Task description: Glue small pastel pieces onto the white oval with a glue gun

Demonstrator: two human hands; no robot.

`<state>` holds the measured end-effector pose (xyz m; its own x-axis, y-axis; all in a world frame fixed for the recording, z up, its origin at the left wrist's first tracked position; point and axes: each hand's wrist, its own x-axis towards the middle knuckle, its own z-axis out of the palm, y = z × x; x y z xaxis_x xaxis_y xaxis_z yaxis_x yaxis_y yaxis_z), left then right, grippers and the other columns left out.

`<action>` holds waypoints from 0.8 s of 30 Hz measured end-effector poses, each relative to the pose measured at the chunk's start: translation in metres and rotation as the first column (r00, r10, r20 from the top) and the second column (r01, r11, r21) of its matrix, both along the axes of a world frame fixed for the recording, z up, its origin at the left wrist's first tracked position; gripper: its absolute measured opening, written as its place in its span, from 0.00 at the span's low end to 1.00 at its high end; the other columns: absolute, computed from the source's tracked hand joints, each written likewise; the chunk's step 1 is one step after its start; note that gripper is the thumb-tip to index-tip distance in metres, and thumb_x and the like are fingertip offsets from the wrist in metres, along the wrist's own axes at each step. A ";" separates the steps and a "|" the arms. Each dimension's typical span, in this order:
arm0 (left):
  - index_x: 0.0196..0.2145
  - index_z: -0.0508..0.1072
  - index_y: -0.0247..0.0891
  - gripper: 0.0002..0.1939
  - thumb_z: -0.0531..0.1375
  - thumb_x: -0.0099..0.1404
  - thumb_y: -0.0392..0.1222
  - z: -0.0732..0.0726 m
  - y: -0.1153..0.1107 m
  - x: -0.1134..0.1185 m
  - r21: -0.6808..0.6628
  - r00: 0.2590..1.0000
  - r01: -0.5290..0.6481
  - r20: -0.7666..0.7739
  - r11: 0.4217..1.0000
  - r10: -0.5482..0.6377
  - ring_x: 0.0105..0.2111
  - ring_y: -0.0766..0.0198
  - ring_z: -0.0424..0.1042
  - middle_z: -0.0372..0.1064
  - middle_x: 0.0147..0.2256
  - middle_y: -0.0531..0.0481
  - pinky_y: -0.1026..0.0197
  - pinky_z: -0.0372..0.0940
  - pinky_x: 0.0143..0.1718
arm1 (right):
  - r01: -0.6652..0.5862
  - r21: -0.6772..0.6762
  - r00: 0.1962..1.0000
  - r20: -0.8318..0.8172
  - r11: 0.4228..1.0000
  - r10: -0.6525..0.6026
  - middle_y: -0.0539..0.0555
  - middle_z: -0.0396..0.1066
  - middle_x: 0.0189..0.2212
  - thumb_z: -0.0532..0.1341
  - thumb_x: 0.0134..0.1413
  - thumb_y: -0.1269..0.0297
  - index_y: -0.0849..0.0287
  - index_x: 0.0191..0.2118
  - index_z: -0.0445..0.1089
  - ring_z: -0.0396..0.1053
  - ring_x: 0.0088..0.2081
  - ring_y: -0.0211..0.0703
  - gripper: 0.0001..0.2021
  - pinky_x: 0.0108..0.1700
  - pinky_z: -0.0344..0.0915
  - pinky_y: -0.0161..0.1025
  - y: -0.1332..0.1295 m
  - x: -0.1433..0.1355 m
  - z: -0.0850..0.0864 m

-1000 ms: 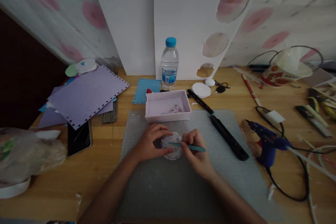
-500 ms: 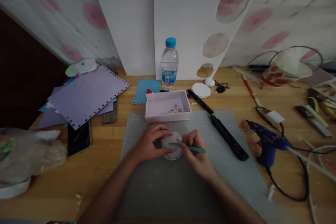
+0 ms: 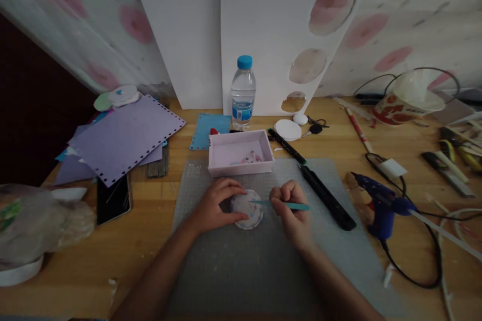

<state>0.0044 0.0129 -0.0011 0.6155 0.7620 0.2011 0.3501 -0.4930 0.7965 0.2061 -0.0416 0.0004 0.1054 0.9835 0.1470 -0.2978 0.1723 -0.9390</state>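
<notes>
My left hand point(image 3: 218, 206) grips a small round white disc point(image 3: 253, 213) by its left side, thumb below and fingers above. Bluish and pinkish patches mark the disc, which lies on the grey cutting mat point(image 3: 226, 271). In my right hand point(image 3: 291, 210) is a pair of slim teal tweezers point(image 3: 299, 206), pinched between thumb and fingers. Their pointed tip reaches left over the upper part of the disc; whether it touches cannot be made out. Just beyond my hands stands a shallow pale pink box point(image 3: 241, 165) with small pink and bluish scraps inside.
A black utility knife point(image 3: 327, 198) and a marker point(image 3: 286, 145) lie to the right. Farther right is a blue glue gun point(image 3: 384, 205) with its cord. A water bottle point(image 3: 243, 93) stands behind the box. Purple sheets point(image 3: 124, 135) partly cover a phone point(image 3: 113, 203) at left.
My right hand has moved right, drawing the tweezers from the disc's middle toward its right side, so more of the disc shows. My left hand keeps its hold on the disc.
</notes>
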 end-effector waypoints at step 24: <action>0.46 0.74 0.41 0.24 0.69 0.53 0.52 -0.001 -0.001 0.001 -0.017 1.000 -0.011 -0.005 1.000 0.011 0.47 0.55 0.69 0.70 0.44 0.44 0.52 0.64 0.50 | -0.137 0.057 0.912 0.396 0.989 0.104 0.47 0.55 0.29 0.55 0.60 0.70 0.53 0.34 0.51 0.55 0.28 0.37 0.09 0.30 0.56 0.36 -0.011 -0.005 -0.013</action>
<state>0.0053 0.0119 -0.0016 0.6080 0.7721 0.1850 0.3596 -0.4756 0.8028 0.2011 -0.0525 -0.0125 -0.0956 0.9679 0.2325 0.0670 0.2393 -0.9686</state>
